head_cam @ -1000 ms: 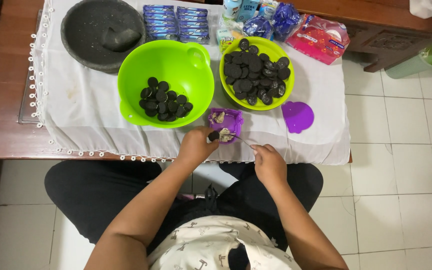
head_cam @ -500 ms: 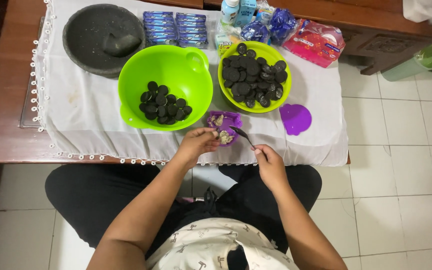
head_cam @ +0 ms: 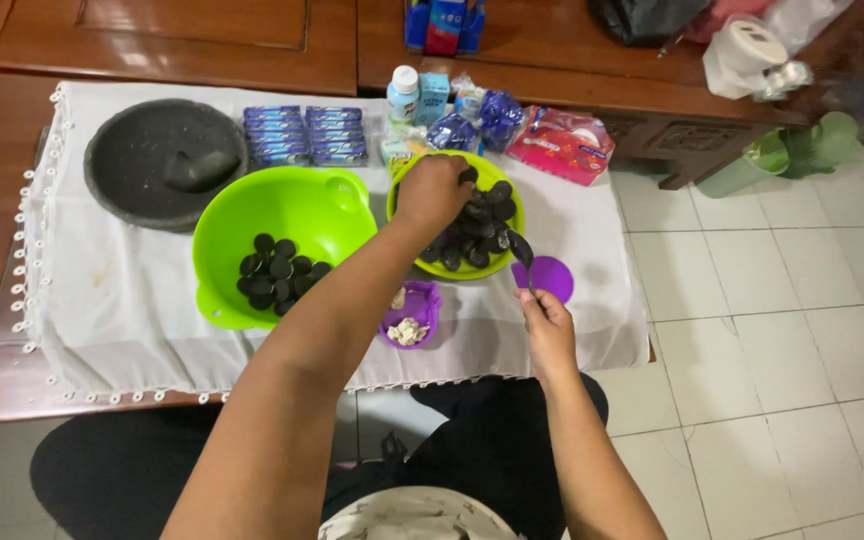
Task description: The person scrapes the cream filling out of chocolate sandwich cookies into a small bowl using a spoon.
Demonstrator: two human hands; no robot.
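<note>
My left hand [head_cam: 432, 192] reaches into the smaller green bowl [head_cam: 504, 262], fingers closed over the dark round cookies [head_cam: 477, 235] piled in it. My right hand [head_cam: 549, 325] holds a dark spoon [head_cam: 522, 252] upright, its bowl just over that bowl's right rim. Below my left forearm stands a small purple cup [head_cam: 413, 315] with pale cream bits in it. To the left, the large green bowl [head_cam: 282, 215] holds several dark cookie halves [head_cam: 274, 272]. A purple lid [head_cam: 542, 278] lies to the right of the small bowl.
A grey stone mortar with its pestle [head_cam: 164, 162] stands at the far left of the white cloth [head_cam: 102, 300]. Blue cookie packs [head_cam: 304, 136], a small bottle [head_cam: 404, 95] and a red packet [head_cam: 564, 145] line the back. Tiled floor lies to the right.
My left hand has left the purple cup and reached forward into the small green bowl. My right hand has lifted the spoon towards that bowl. The view has come closer.
</note>
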